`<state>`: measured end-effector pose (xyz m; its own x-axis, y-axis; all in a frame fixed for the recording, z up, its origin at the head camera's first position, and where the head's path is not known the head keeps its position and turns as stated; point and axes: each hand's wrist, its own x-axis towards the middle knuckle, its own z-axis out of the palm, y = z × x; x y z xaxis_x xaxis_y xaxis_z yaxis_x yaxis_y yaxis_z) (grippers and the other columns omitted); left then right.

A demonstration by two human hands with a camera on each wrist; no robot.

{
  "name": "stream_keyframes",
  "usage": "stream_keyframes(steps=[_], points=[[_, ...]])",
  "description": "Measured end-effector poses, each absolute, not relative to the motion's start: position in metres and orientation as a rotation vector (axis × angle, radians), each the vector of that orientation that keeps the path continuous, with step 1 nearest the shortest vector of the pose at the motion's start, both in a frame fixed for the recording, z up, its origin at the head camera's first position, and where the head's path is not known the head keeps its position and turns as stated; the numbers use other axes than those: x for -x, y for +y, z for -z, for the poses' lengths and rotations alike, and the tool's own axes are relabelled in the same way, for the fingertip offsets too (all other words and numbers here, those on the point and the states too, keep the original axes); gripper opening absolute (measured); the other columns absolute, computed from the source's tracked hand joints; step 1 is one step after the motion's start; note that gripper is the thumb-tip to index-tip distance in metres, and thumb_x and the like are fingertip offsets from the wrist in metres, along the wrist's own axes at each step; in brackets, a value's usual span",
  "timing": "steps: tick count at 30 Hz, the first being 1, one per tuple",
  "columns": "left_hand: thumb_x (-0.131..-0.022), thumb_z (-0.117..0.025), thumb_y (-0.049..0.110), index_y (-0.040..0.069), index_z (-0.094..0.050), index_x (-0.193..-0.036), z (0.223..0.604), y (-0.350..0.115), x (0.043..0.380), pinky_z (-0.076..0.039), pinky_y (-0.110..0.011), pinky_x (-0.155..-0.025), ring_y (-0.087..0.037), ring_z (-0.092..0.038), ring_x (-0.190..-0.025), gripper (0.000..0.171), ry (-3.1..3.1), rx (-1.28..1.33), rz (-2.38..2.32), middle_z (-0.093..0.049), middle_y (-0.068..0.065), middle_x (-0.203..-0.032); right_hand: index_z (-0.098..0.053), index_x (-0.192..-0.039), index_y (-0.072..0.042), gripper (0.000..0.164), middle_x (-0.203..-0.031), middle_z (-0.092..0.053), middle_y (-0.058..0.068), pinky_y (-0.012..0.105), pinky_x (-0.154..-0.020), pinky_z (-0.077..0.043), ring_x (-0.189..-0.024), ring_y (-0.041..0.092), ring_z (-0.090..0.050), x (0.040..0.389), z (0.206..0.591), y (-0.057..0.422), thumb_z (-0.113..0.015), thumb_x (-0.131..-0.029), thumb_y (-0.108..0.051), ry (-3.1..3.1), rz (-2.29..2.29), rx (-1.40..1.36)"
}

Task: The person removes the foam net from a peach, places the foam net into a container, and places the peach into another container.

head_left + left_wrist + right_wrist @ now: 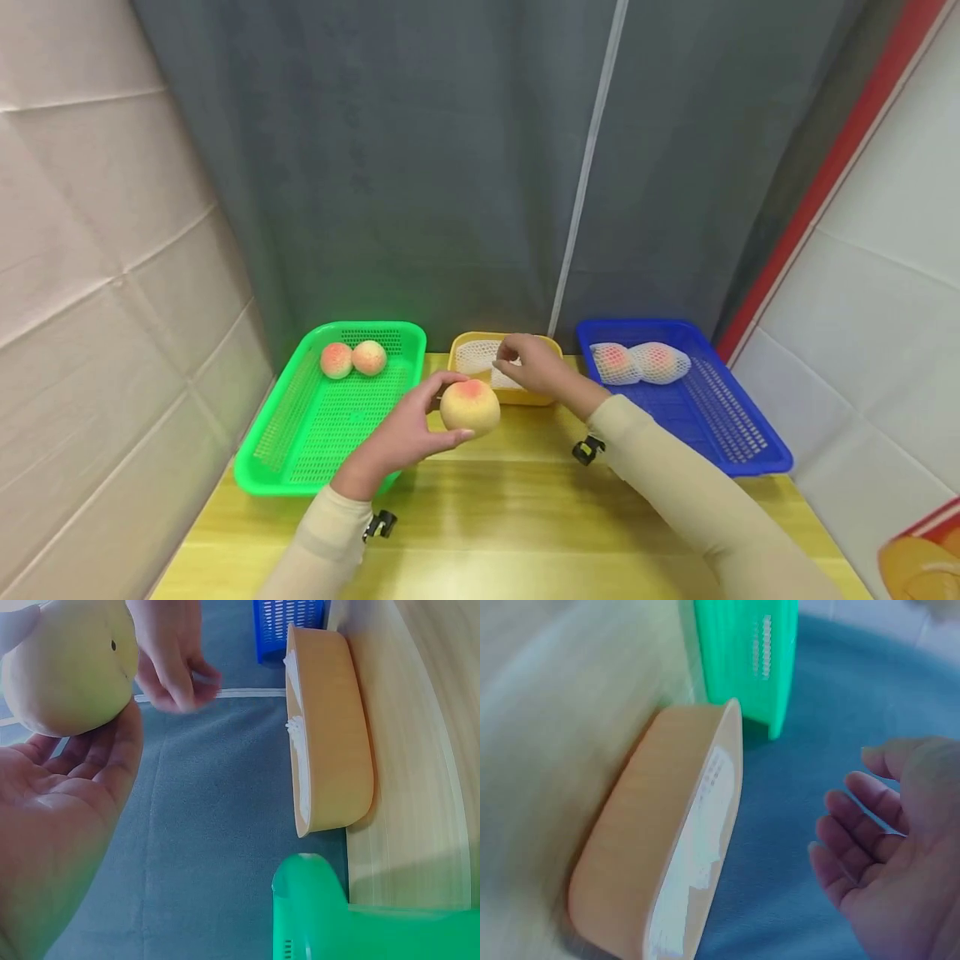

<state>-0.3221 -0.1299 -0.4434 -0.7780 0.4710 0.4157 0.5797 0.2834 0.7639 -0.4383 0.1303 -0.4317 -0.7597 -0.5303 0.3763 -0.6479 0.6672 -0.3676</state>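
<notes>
My left hand (pixel 406 423) grips a peach (pixel 470 408), thumb on one side and fingers on the other, above the table's middle. In the left wrist view the peach (pixel 71 667) rests against the curved fingers. Above the small yellow basket (pixel 517 398) hovers my right hand (pixel 534 364), its fingers loosely bent. The right wrist view shows this hand (pixel 900 840) with a gap between thumb and fingers and nothing held. White foam net sleeves (pixel 480 355) lie in the yellow basket; the right hand covers part of them in the head view.
At left a green basket (pixel 258 483) holds two bare peaches (pixel 352 359). A blue basket (pixel 780 461) at right holds two peaches (pixel 641 363) in white nets. All stand on a wooden table (pixel 480 517). A grey curtain (pixel 420 167) hangs behind.
</notes>
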Motion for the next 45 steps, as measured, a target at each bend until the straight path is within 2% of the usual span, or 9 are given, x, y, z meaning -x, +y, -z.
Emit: stream_keyframes(steps=[8, 15, 25, 32, 39, 45], points=[[-0.081, -0.085, 0.041, 0.032, -0.052, -0.135, 0.443, -0.130, 0.321, -0.051, -0.037, -0.100, -0.012, -0.060, -0.115, 0.064, -2.456, 1.006, 1.508, -0.056, 0.010, -0.132, -0.066, -0.090, -0.019, 0.008, -0.092, -0.065, -0.008, 0.044, -0.081, -0.056, -0.091, 0.017, -0.063, 0.373, 0.447, 0.161, -0.072, -0.095, -0.021, -2.567, -0.931, -1.008], [-0.080, -0.086, 0.043, 0.031, -0.052, -0.134, 0.442, -0.132, 0.319, -0.052, -0.034, -0.099, -0.011, -0.059, -0.116, 0.065, -2.475, 0.974, 1.515, -0.055, 0.010, -0.132, -0.067, -0.093, -0.020, 0.006, -0.093, -0.063, -0.011, 0.045, -0.080, -0.055, -0.093, 0.018, -0.063, 0.344, 0.461, 0.178, -0.072, -0.095, -0.020, -2.553, -0.942, -0.983], [-0.080, -0.087, 0.039, 0.029, -0.054, -0.131, 0.442, -0.134, 0.319, -0.052, -0.036, -0.099, -0.011, -0.059, -0.115, 0.062, -2.468, 0.981, 1.526, -0.056, 0.008, -0.131, -0.068, -0.095, -0.017, 0.004, -0.095, -0.064, -0.009, 0.048, -0.078, -0.056, -0.092, 0.023, -0.064, 0.337, 0.472, 0.183, -0.071, -0.096, -0.019, -2.564, -1.015, -0.987], [-0.081, -0.086, 0.038, 0.027, -0.050, -0.132, 0.434, -0.143, 0.318, -0.053, -0.041, -0.097, -0.014, -0.059, -0.115, 0.063, -2.529, 0.967, 1.519, -0.052, 0.006, -0.132, -0.067, -0.093, -0.020, 0.006, -0.092, -0.064, -0.011, 0.038, -0.077, -0.056, -0.090, 0.015, -0.063, 0.335, 0.472, 0.181, -0.072, -0.095, -0.020, -2.583, -0.970, -0.983], [-0.080, -0.087, 0.035, 0.031, -0.049, -0.127, 0.417, -0.169, 0.324, -0.054, -0.038, -0.092, -0.012, -0.061, -0.111, 0.061, -2.653, 0.883, 1.392, -0.057, 0.009, -0.126, -0.067, -0.094, -0.021, 0.005, -0.091, -0.064, -0.012, 0.045, -0.078, -0.057, -0.087, 0.009, -0.061, 0.333, 0.467, 0.181, -0.071, -0.096, -0.020, -2.610, -1.015, -0.941], [-0.080, -0.087, 0.034, 0.022, -0.049, -0.124, 0.410, -0.206, 0.346, -0.056, -0.037, -0.087, -0.022, -0.063, -0.111, 0.060, -2.671, 0.784, 1.337, -0.056, 0.001, -0.125, -0.067, -0.093, -0.020, 0.005, -0.089, -0.064, -0.012, 0.043, -0.075, -0.057, -0.086, 0.008, -0.061, 0.332, 0.465, 0.183, -0.071, -0.096, -0.020, -2.611, -1.020, -0.958]])
